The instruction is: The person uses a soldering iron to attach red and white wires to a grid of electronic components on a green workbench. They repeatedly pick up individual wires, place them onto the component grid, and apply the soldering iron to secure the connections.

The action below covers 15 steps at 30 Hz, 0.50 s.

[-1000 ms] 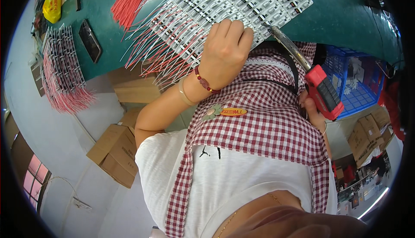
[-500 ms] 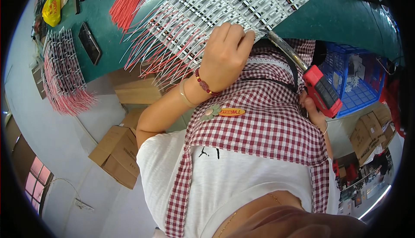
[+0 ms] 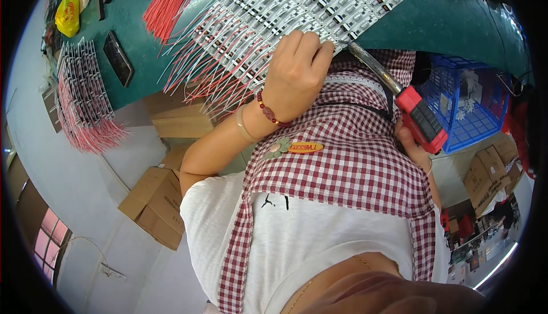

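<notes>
A panel of several rows of small white parts (image 3: 319, 6) lies at the table's near edge, red and white wires (image 3: 220, 66) fanning out from its left part. My left hand (image 3: 301, 74) rests over the panel's near edge, its fingers pinched together. Whatever they hold is hidden beneath them. From the right, my right hand (image 3: 412, 143) grips a soldering iron (image 3: 422, 119) with a red and black handle, partly hidden behind that handle. The iron's metal barrel slants up and left. Its tip is at the panel's edge, just right of my left fingertips.
On the green table (image 3: 148, 69) lie a bundle of red wires (image 3: 170, 6), a phone (image 3: 118, 58) and a yellow bag (image 3: 68, 14). A wired stack (image 3: 85, 94) hangs over the left edge. A blue basket (image 3: 471, 106) stands right; cardboard boxes (image 3: 153, 205) stand below.
The soldering iron has shifted slightly left, together with my right hand. My left hand stays nearly in place, fingers still pinched. The panel has barely moved.
</notes>
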{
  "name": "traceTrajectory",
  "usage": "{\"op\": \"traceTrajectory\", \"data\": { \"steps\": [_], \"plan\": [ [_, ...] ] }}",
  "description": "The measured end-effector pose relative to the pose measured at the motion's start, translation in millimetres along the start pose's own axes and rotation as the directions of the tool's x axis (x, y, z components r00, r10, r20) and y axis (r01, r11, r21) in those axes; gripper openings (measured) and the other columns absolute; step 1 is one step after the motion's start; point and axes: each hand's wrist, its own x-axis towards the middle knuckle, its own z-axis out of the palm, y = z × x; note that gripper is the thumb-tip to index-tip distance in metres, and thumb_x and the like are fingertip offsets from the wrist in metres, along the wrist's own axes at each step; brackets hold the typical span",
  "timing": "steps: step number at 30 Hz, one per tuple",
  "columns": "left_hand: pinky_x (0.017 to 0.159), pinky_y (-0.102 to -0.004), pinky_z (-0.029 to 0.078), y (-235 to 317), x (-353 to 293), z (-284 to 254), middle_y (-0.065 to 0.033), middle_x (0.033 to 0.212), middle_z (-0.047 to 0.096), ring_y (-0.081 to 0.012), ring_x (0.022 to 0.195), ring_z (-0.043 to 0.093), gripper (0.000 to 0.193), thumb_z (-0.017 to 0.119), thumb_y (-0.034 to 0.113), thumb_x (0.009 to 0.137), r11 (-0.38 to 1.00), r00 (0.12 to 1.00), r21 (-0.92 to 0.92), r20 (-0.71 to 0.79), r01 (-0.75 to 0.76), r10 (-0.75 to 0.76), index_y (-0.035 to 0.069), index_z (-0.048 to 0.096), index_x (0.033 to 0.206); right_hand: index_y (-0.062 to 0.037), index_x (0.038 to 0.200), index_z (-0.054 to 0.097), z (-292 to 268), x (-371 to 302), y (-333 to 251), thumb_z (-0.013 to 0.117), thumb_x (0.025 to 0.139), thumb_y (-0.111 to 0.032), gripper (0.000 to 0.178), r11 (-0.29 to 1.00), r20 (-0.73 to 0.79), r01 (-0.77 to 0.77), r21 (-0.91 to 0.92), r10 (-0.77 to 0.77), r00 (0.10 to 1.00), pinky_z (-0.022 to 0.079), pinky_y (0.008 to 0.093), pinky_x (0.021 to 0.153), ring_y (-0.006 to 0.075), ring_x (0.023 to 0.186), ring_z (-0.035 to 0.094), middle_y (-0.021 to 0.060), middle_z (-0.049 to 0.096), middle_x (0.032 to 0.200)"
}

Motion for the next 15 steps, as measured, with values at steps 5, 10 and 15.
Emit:
{"op": "traceTrajectory", "data": {
  "steps": [5,10,15],
  "plan": [
    [0.060,-0.0346,0.041,0,0,-1,-0.0073,0.071,0.044,-0.0232,0.066,0.047,0.022,0.064,-0.005,0.068,1.000,1.000,0.001,-0.004,0.007,-0.007,0.002,0.063,0.089,-0.0013,0.095,0.068,2,-9,7,0.070,0.077,-0.008,0.019,0.994,-0.064,0.013,-0.105,-0.020,0.998,0.050,0.0314,0.064,0.0253,0.075,0.066,0.0123,0.067,0.088],
    [0.060,-0.0346,0.041,0,1,-1,-0.0072,0.072,0.044,-0.0230,0.067,0.048,0.022,0.064,-0.005,0.069,1.000,1.000,0.019,0.011,0.016,-0.016,0.002,0.063,0.089,-0.0015,0.097,0.068,-4,-13,19,0.070,0.078,-0.010,0.021,0.998,-0.034,-0.012,-0.063,0.010,0.999,0.051,0.0317,0.069,0.0240,0.079,0.066,0.0115,0.068,0.090],
    [0.063,-0.0348,0.040,4,1,-5,-0.0068,0.075,0.047,-0.0233,0.070,0.049,0.021,0.066,-0.001,0.069,0.997,0.997,0.060,0.061,0.045,-0.049,0.003,0.063,0.089,-0.0007,0.100,0.067,-3,-11,17,0.069,0.080,-0.011,0.023,1.000,-0.015,-0.012,0.015,0.012,1.000,0.051,0.0316,0.071,0.0215,0.080,0.065,0.0106,0.067,0.090]
  ]
}}
